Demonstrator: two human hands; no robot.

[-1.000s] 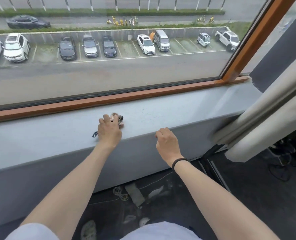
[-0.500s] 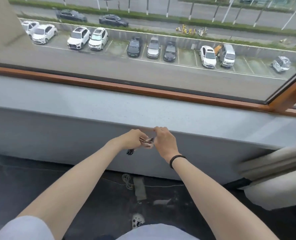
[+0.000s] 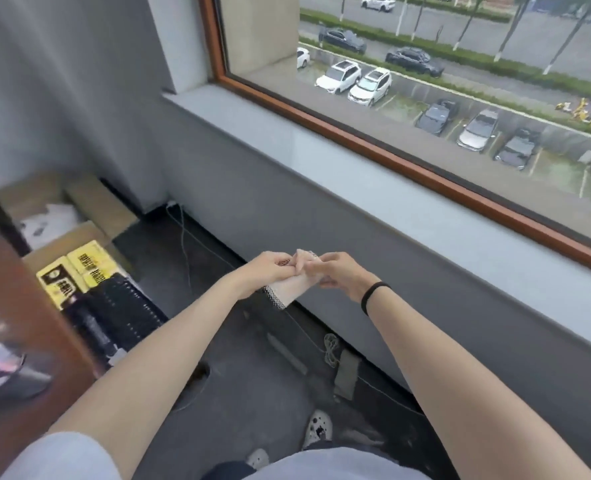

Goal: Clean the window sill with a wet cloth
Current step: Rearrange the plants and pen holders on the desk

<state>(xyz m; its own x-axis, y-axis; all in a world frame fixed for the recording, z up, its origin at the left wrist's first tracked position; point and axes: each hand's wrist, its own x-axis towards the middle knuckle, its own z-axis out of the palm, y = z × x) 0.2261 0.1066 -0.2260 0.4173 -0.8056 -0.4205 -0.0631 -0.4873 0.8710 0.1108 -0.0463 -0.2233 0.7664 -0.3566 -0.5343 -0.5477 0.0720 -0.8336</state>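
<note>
Below window sill (image 3: 408, 199) (pale grey), left hand (image 3: 270, 270) and right hand (image 3: 339, 273) pinch cloth (image 3: 292, 289).

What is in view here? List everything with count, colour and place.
cloth: one, white with a dark patterned edge, between both hands, off the sill
window sill: one, pale grey, under the window
window frame: one, orange-brown, above the sill
cardboard boxes: two, brown, floor at left
packs: several, yellow, in the nearer box
cars: many, white, grey, dark, parked outside
shoes: two, white, floor at bottom
wristband: one, black, right wrist
left hand: pinches the cloth
right hand: pinches the cloth
</note>
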